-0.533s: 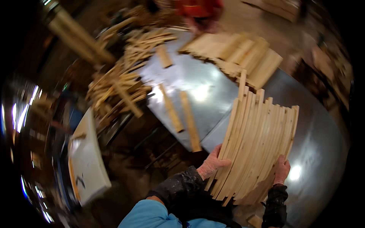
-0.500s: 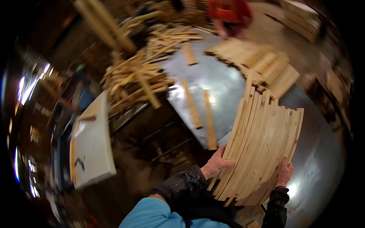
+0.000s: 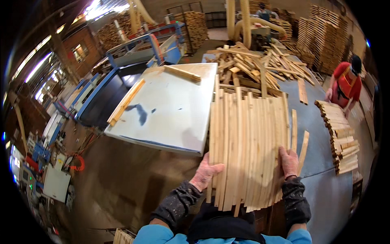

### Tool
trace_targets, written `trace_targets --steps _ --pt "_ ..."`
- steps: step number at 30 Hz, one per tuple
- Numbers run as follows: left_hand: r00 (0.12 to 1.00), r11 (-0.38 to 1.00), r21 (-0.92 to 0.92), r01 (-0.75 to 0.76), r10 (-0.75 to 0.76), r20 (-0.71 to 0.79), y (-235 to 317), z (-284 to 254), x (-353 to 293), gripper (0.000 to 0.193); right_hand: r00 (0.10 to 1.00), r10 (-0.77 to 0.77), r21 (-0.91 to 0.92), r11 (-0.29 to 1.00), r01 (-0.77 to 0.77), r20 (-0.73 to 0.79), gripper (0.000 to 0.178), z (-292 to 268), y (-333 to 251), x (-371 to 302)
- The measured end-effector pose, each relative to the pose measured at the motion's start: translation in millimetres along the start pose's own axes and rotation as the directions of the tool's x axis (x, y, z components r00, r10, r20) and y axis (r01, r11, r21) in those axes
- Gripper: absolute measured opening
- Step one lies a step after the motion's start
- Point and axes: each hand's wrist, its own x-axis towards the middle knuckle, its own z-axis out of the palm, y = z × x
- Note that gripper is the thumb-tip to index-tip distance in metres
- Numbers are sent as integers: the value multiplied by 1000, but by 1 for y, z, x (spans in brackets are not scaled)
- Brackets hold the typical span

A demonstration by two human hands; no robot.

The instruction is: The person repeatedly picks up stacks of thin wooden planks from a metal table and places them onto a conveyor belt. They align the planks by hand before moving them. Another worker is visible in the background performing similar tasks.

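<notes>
there's one held slat bundle (image 3: 248, 148), one white tabletop (image 3: 174, 107), one red-shirted co-worker (image 3: 345, 83).

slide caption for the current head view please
Left hand and right hand clasp a row of wooden strips from either side, near a white tabletop.

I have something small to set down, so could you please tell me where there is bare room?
The white tabletop is stained but bare between wooden strips along its left edge and the slat bundle between left hand and right hand. The metal table is bare between loose strips and the stacked boards. The wood heap crowds its far end.
</notes>
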Motion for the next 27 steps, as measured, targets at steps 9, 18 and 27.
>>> trace_targets --steps 9,18,27 --pt "952 998 -59 -17 -2 -307 89 -165 -13 71 825 -164 -117 957 266 541 70 171 -173 7" --pt "928 955 214 206 -122 -351 175 -298 101 68 787 -165 -200 918 344 594 78 286 -263 32" --pt "911 439 805 400 -90 -403 282 -457 310 104 855 -123 12 991 135 504 73 422 -360 69"
